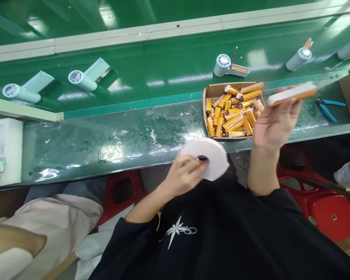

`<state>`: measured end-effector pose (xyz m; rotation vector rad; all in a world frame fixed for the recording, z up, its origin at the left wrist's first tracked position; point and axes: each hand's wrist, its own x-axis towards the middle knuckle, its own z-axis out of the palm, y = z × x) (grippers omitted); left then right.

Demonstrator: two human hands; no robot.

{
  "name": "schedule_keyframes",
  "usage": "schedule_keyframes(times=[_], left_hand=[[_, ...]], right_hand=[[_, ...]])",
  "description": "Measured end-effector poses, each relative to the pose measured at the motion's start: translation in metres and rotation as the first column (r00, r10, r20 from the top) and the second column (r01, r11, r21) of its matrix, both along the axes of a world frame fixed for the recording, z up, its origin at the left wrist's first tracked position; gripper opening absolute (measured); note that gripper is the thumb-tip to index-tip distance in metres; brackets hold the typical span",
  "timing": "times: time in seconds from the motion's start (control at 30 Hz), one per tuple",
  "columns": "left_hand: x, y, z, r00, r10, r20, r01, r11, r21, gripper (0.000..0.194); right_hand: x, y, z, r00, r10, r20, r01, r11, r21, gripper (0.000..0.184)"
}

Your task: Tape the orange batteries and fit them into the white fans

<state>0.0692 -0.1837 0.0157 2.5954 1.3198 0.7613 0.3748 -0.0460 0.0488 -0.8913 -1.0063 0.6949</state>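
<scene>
Black shirt (221, 233) foremost; left hand (185, 175) pinches white roll (217, 165) before carton (216, 91); right hand (275, 126) grips pack (293, 93) crosswise, right of carton.

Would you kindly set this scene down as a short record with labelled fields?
Left hand: holds a white roll at its centre hole
Right hand: raised, holding an orange-and-white piece, blurred
Cardboard box: full of orange cylinders, on the worktop
Beyond: grey-blue tubular housings on a green surface
Far right: blue-handled tool
</scene>
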Motion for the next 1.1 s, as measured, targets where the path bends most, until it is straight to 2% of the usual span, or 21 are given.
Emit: schedule_keyframes(times=[0.07,0.1,0.13,0.2,0.23,0.27,0.33,0.4,0.53,0.6,0.67,0.77,0.83,0.87,0.97,1.03,1.07,1.1], left_hand=[[-0.037,0.0,-0.003,0.994,0.109,-0.018,-0.11,0.991,-0.077,0.05],[-0.053,0.002,-0.005,0.983,0.182,-0.021,-0.183,0.976,-0.114,0.053],[-0.066,0.005,-0.007,0.969,0.246,-0.011,-0.245,0.959,-0.143,0.057],[-0.073,0.008,-0.008,0.94,0.332,0.079,-0.316,0.934,-0.167,0.066],[-0.068,0.008,-0.007,0.923,0.354,0.153,-0.327,0.929,-0.174,0.067],[-0.059,0.007,-0.004,0.905,0.356,0.235,-0.316,0.929,-0.192,0.068],[-0.033,0.006,0.003,0.866,0.307,0.396,-0.211,0.94,-0.268,0.074],[-0.009,0.009,0.012,0.81,0.282,0.514,-0.093,0.927,-0.363,0.071],[0.008,0.017,0.022,0.711,0.324,0.624,-0.019,0.896,-0.444,0.035],[0.008,0.019,0.024,0.685,0.279,0.673,0.022,0.916,-0.402,0.029],[0.009,0.019,0.025,0.688,0.195,0.699,0.069,0.941,-0.331,0.022],[0.015,0.019,0.029,0.75,0.051,0.66,0.166,0.95,-0.263,0.019],[0.015,0.019,0.033,0.785,-0.016,0.619,0.223,0.94,-0.259,0.02],[0.013,0.02,0.035,0.794,-0.035,0.607,0.24,0.936,-0.259,0.021],[-0.007,0.033,0.037,0.8,-0.071,0.596,0.282,0.921,-0.268,0.02],[-0.03,0.055,0.036,0.811,-0.062,0.581,0.269,0.923,-0.276,0.026],[-0.044,0.072,0.035,0.831,-0.02,0.556,0.211,0.936,-0.281,0.031],[-0.059,0.093,0.035,0.858,0.059,0.51,0.102,0.954,-0.283,0.035]], right_hand=[[0.013,-0.012,0.002,0.997,0.066,0.027,-0.066,0.998,-0.001,0.048],[0.011,-0.024,0.0,0.983,0.17,0.066,-0.166,0.984,-0.061,0.053],[0.004,-0.04,-0.003,0.946,0.303,0.113,-0.287,0.947,-0.143,0.059],[-0.018,-0.071,-0.011,0.813,0.538,0.225,-0.476,0.835,-0.276,0.064],[-0.031,-0.084,-0.016,0.739,0.603,0.302,-0.526,0.795,-0.301,0.064],[-0.042,-0.094,-0.02,0.675,0.625,0.392,-0.55,0.781,-0.296,0.064],[-0.06,-0.105,-0.026,0.598,0.558,0.575,-0.543,0.81,-0.222,0.062],[-0.07,-0.107,-0.03,0.559,0.45,0.697,-0.504,0.851,-0.145,0.062],[-0.072,-0.105,-0.034,0.551,0.332,0.766,-0.463,0.885,-0.051,0.057],[-0.071,-0.107,-0.034,0.544,0.372,0.753,-0.478,0.874,-0.086,0.056],[-0.071,-0.109,-0.035,0.518,0.487,0.703,-0.516,0.833,-0.198,0.053],[-0.072,-0.108,-0.032,0.439,0.692,0.573,-0.596,0.702,-0.39,0.042],[-0.072,-0.104,-0.028,0.386,0.779,0.494,-0.642,0.611,-0.462,0.03],[-0.07,-0.102,-0.026,0.383,0.805,0.454,-0.656,0.583,-0.479,0.026],[-0.059,-0.095,-0.022,0.473,0.835,0.281,-0.674,0.548,-0.495,0.029],[-0.049,-0.093,-0.023,0.542,0.831,0.123,-0.69,0.523,-0.5,0.036],[-0.043,-0.093,-0.024,0.562,0.826,0.044,-0.704,0.506,-0.498,0.037],[-0.038,-0.092,-0.025,0.581,0.814,-0.026,-0.717,0.497,-0.489,0.037]])
